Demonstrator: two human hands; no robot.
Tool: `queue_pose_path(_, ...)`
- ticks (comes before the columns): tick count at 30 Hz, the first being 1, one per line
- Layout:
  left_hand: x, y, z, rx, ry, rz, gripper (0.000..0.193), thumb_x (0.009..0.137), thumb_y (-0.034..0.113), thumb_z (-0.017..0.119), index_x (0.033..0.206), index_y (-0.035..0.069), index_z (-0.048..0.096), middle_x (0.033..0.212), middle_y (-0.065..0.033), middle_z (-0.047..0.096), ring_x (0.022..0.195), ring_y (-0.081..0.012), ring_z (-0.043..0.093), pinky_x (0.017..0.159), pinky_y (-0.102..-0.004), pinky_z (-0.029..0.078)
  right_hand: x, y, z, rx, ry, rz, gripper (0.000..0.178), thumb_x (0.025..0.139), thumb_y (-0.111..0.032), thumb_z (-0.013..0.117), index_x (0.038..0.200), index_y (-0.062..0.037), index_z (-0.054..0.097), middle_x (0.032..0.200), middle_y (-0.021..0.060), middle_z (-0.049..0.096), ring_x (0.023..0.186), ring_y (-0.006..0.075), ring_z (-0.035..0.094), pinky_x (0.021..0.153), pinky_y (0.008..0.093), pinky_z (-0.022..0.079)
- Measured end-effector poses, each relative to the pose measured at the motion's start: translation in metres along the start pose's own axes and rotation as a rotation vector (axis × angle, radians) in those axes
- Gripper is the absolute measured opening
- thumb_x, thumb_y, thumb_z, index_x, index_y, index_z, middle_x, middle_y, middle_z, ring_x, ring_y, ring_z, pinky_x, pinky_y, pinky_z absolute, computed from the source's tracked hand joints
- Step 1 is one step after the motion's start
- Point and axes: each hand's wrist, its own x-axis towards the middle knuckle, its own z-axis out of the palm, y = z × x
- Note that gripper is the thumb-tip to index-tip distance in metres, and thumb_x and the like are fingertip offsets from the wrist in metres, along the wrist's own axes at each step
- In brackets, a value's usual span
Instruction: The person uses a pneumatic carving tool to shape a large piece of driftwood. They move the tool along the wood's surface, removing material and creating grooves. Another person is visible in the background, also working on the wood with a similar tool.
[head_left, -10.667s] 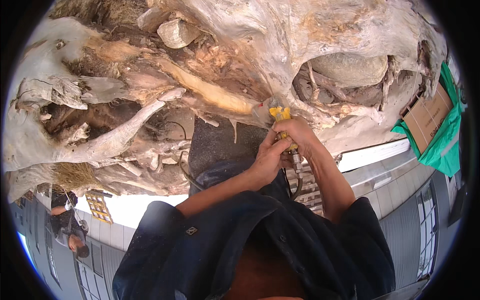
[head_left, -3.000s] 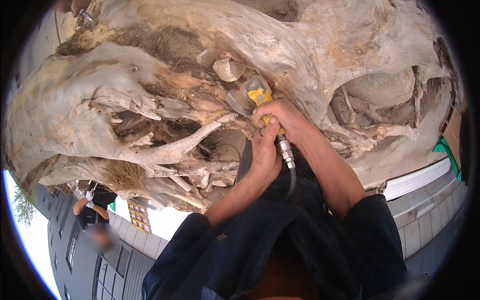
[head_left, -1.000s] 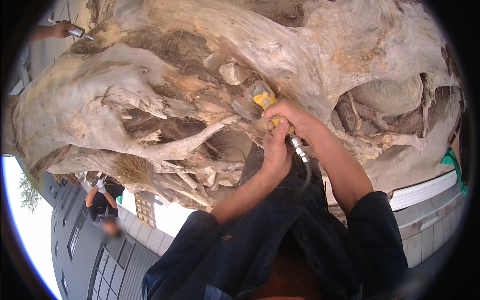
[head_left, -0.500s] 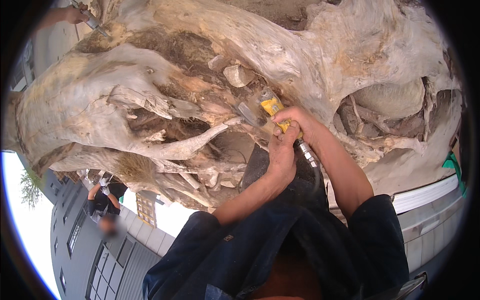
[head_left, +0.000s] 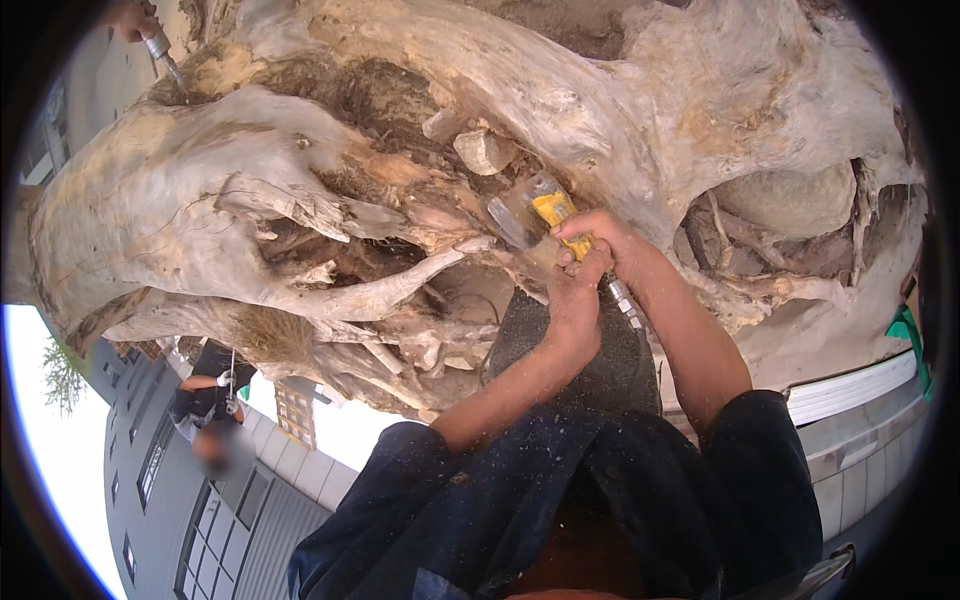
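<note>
Gripping yellow power tool (head_left: pixel 553 212) tight with both hands (head_left: pixel 585 270) at frame center, keeping tip steady against pale root wood (head_left: pixel 330 190).

Passage above the yellow-bodied power tool (head_left: pixel 552 212) is blocked by a cut branch stub (head_left: pixel 483 150), while open room is left below the curved root (head_left: pixel 385 292).

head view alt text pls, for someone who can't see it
Both hands, left hand and right hand, grip a yellow power tool pressed against a huge weathered tree root, with dark dusty sleeves below.
</note>
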Motion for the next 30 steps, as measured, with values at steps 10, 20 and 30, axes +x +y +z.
queue_pose_path(10,0.011,-0.001,0.004,-0.051,-0.014,-0.073,0.039,0.098,0.024,0.066,0.131,0.007,0.053,0.117,-0.0084,0.061,0.107,-0.0206,0.059,0.089,-0.0392,0.051,0.002,-0.009,-0.006,-0.059,0.049,0.019,0.029,0.076,-0.025,0.076,0.098,-0.0068,0.070,0.089,0.0079,0.068,0.079,0.0193,0.065,0.072,0.0287,0.052)
queue_pose_path(20,-0.001,-0.009,0.001,0.010,0.015,-0.086,0.042,0.100,0.029,0.064,0.131,0.004,0.053,0.115,-0.0089,0.060,0.106,-0.0203,0.059,0.088,-0.0386,0.050,-0.007,-0.004,-0.007,-0.073,0.077,0.117,0.034,0.074,-0.025,0.079,0.100,-0.0055,0.070,0.095,0.0077,0.066,0.085,0.0195,0.063,0.077,0.0320,0.050)
queue_pose_path(30,0.008,0.011,-0.001,-0.008,-0.019,-0.049,0.046,0.099,0.024,0.063,0.139,0.008,0.047,0.122,-0.0094,0.058,0.112,-0.0232,0.058,0.098,-0.0427,0.049,-0.011,-0.006,0.000,-0.130,-0.002,-0.214,0.033,0.078,-0.028,0.078,0.102,-0.0053,0.073,0.099,0.0068,0.066,0.092,0.0188,0.062,0.085,0.0309,0.047)
